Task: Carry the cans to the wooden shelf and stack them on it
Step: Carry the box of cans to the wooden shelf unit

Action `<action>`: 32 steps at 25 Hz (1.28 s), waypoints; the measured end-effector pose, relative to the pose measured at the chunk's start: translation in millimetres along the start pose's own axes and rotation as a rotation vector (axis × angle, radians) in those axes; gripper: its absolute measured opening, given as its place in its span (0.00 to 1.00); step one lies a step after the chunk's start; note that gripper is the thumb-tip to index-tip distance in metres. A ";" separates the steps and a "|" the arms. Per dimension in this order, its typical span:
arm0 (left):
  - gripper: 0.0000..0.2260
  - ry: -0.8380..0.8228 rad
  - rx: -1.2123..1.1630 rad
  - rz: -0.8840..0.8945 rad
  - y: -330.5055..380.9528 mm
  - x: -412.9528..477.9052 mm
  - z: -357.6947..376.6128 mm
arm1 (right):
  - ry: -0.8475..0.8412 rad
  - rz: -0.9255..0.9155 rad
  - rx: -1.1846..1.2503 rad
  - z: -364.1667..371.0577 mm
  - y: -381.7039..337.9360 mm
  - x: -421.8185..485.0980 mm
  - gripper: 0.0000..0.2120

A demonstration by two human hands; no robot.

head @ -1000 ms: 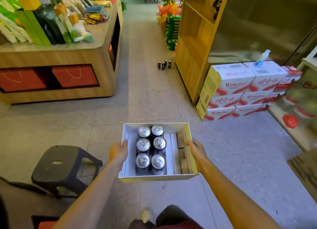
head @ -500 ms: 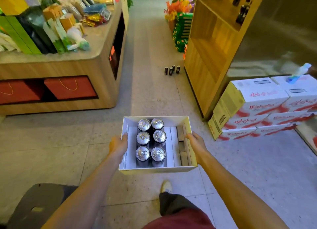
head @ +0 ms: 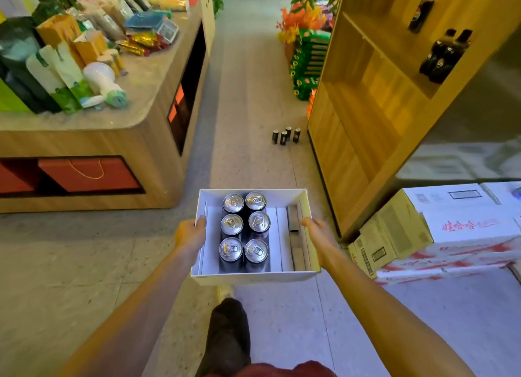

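Observation:
I hold a white cardboard box (head: 253,277) out in front of me at waist height. Several dark cans with silver tops (head: 244,231) stand upright in two rows inside it. My left hand (head: 189,235) grips the box's left wall and my right hand (head: 318,231) grips its right wall. The wooden shelf (head: 366,100) rises ahead on the right, its lower boards bare. Dark bottles (head: 444,56) stand on an upper board. Several more dark cans (head: 285,136) stand on the floor by the shelf's near corner.
A wooden display island (head: 118,139) loaded with packaged goods lies to the left. White and yellow cartons (head: 439,230) are stacked on the floor to the right of the shelf. Green crates and orange flowers (head: 307,52) stand beyond the shelf. A tiled aisle (head: 251,100) runs between.
I have walked forward with the box: the shelf, the cans on the floor and the cartons are closer, and the black stool has dropped out of view. My grip on the box is unchanged.

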State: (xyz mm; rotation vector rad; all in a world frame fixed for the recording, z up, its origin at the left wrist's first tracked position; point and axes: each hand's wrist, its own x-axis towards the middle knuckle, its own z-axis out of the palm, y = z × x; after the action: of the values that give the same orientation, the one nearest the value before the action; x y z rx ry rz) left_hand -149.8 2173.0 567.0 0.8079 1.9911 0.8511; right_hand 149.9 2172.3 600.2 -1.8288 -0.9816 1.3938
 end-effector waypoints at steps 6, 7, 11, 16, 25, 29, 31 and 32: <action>0.19 -0.027 0.060 0.015 86.8 163.1 38.8 | 0.058 0.031 0.006 40.9 -73.3 151.5 0.19; 0.19 -0.043 0.080 0.016 104.4 186.1 41.2 | 0.072 0.034 0.008 47.4 -88.8 171.9 0.19; 0.19 -0.056 0.099 0.017 181.0 281.6 45.1 | 0.119 0.041 0.020 73.6 -163.7 259.6 0.20; 0.20 -0.045 0.115 0.007 254.9 388.2 56.2 | 0.122 0.040 0.036 100.8 -237.7 360.2 0.22; 0.21 0.012 0.132 -0.008 375.5 575.4 125.4 | 0.091 0.048 0.039 123.2 -346.2 583.9 0.22; 0.22 -0.015 0.175 0.025 452.1 646.0 155.9 | 0.090 0.046 0.093 112.4 -404.8 661.1 0.17; 0.22 -0.023 0.184 0.057 488.2 673.0 172.9 | 0.118 0.047 0.113 103.6 -428.7 692.9 0.17; 0.22 -0.040 0.185 0.069 504.3 684.9 182.4 | 0.137 0.040 0.128 99.0 -437.8 705.1 0.17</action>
State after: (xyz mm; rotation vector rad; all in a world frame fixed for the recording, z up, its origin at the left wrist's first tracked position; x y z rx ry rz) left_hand -199.2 3041.1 595.4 0.9968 2.0379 0.6907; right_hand 88.1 3005.8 588.3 -1.8310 -0.7727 1.3046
